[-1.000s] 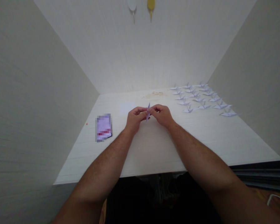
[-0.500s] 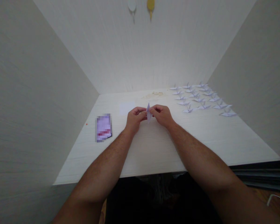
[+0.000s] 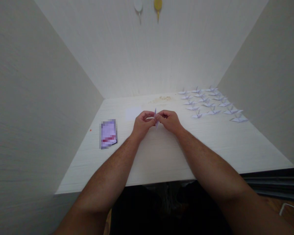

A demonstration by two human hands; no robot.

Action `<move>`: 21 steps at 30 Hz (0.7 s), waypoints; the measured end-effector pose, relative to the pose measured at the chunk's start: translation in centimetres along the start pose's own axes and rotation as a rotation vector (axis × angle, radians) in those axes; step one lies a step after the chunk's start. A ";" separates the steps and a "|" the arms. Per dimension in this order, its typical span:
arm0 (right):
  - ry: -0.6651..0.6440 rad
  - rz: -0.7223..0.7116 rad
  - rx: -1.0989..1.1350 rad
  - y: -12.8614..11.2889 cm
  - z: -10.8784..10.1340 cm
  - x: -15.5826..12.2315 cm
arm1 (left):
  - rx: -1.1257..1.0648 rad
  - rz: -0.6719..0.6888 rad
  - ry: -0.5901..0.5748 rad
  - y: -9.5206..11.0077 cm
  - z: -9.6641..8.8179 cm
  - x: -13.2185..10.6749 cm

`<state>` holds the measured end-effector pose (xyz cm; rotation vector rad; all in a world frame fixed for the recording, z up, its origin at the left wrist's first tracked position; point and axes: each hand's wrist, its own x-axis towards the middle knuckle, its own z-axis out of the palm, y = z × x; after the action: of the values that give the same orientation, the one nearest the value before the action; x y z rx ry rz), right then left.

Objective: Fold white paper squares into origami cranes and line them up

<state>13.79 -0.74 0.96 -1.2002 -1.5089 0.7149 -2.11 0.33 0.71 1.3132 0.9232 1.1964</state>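
Observation:
A narrow folded piece of white paper (image 3: 157, 125) stands upright between my two hands, above the middle of the table. My left hand (image 3: 144, 124) pinches it from the left, thumb and fingertips closed at its side. From the right, my right hand (image 3: 170, 120) grips the same paper between thumb and curled fingers. The fingertips of both hands meet at the paper's middle and cover that part; only its pointed top and bottom ends show.
Several folded paper cranes (image 3: 213, 111) stand in rows at the table's back right. A flat white sheet (image 3: 133, 113) lies behind my left hand. A blurred purple item (image 3: 108, 132) is on the left. Walls enclose the white table (image 3: 161, 156) at back and sides.
My fingertips have drawn closer together over the paper, and less of its face shows now. The paper appears turned more edge-on. The cranes and the purple item have stayed put.

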 end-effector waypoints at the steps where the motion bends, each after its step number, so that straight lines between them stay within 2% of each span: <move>1: 0.000 0.002 -0.001 0.0 0.0 0.0 | 0.000 -0.003 0.006 0.0 0.0 0.0; 5: 0.019 0.030 0.033 0.0 0.3 0.0 | -0.035 -0.026 0.029 -0.3 0.0 0.1; 11: 0.165 -0.028 -0.047 0.2 0.4 -0.1 | -0.039 -0.029 0.078 -0.4 0.1 0.4; 16: 0.125 -0.092 -0.116 0.1 0.4 -0.2 | -0.082 0.011 0.173 -0.6 0.1 0.5; 18: 0.117 -0.074 -0.075 0.3 0.5 -0.1 | -0.104 0.017 0.209 -0.7 0.1 0.6; 21: 0.106 -0.022 0.007 0.6 0.6 0.1 | -0.143 0.008 0.202 -0.8 0.0 0.7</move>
<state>13.43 -0.42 0.33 -1.1961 -1.4285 0.6325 -1.92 1.09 0.03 1.0974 0.9571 1.3944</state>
